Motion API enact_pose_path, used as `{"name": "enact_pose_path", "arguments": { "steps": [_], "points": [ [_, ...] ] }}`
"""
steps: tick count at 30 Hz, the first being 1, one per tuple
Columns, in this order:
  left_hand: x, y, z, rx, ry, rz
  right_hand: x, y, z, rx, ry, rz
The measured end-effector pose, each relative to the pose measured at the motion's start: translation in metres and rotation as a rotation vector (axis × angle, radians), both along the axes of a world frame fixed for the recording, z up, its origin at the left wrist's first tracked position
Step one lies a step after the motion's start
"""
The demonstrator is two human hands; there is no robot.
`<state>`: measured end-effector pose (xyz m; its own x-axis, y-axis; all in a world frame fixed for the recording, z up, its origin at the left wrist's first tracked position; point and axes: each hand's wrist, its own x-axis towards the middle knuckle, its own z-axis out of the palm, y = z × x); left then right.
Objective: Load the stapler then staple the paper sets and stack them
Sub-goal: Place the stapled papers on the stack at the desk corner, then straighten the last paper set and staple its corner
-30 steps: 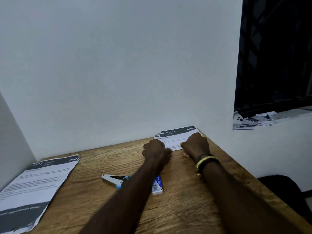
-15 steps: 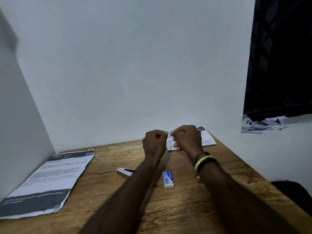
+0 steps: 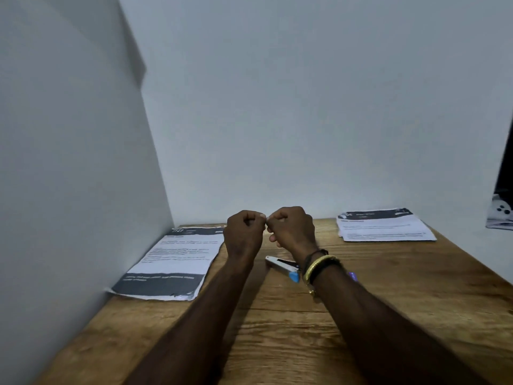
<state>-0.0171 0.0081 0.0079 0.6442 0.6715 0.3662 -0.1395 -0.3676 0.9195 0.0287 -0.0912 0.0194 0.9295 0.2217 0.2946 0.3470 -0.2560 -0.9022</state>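
Centre frame, left hand [image 3: 244, 232] and right hand [image 3: 291, 229] are raised, curled fingers meeting; I cannot tell whether they pinch anything. Stapler [image 3: 280, 265] lies beneath, loading apparently unfinished. Papers lower left [image 3: 172, 262] and upper right [image 3: 383, 226] await stapling.

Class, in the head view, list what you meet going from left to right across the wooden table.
left paper set → left hand → right hand → right paper set
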Motion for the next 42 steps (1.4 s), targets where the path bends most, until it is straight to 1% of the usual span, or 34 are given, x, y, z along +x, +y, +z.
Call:
{"name": "enact_pose_path", "arguments": {
  "steps": [7, 11, 15, 19, 22, 27, 31, 33, 35, 38, 39, 42],
  "points": [
    [-0.040, 0.063, -0.011, 0.034, 0.141, 0.202, -0.031, 0.073, -0.012, -0.143, 0.024, 0.134],
    [-0.047, 0.089, -0.015, -0.006, 0.195, 0.290, -0.036, 0.106, -0.021, -0.233, 0.045, 0.170],
    [-0.048, 0.108, -0.024, -0.016, 0.233, 0.285, -0.030, 0.125, -0.032, -0.383, 0.095, 0.163],
    [-0.044, 0.116, -0.031, -0.034, 0.275, 0.279, -0.026, 0.139, -0.040, -0.499, 0.026, 0.115],
    [-0.041, 0.118, -0.031, -0.048, 0.292, 0.287, -0.027, 0.150, -0.042, -0.532, -0.017, 0.101],
    [-0.041, 0.119, -0.030, -0.062, 0.297, 0.326, -0.024, 0.159, -0.041, -0.515, -0.010, 0.045],
    [-0.041, 0.120, -0.030, -0.053, 0.290, 0.340, -0.019, 0.161, -0.039, -0.457, 0.068, 0.045],
    [-0.041, 0.121, -0.029, -0.053, 0.259, 0.352, -0.018, 0.160, -0.038, -0.376, 0.111, 0.058],
    [-0.041, 0.120, -0.028, -0.039, 0.222, 0.355, -0.018, 0.158, -0.037, -0.249, 0.158, 0.087],
    [-0.042, 0.114, -0.026, -0.005, 0.171, 0.306, -0.018, 0.150, -0.038, -0.044, 0.232, 0.094],
    [-0.042, 0.110, -0.025, 0.017, 0.160, 0.284, -0.018, 0.147, -0.039, 0.006, 0.237, 0.103],
    [-0.043, 0.100, -0.023, 0.080, 0.116, 0.231, -0.017, 0.135, -0.038, 0.053, 0.180, 0.107]
  ]
}}
